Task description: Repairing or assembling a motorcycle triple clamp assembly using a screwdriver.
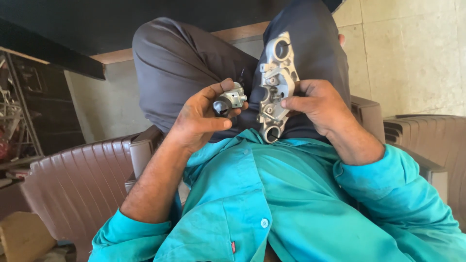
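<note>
Our right hand (318, 104) grips the bracket (275, 85) by its edge, upright over the lap, bores facing us for inspection. Our left hand (204, 119) closes round a small lock cylinder (229, 99) just beside it. Both forearms angle inward, elbows wide above the brown chairs (82, 184).

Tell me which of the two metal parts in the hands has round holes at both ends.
The long bracket in the right hand. It is silver, with a ring-shaped hole at each end; the left hand holds a small block.
</note>
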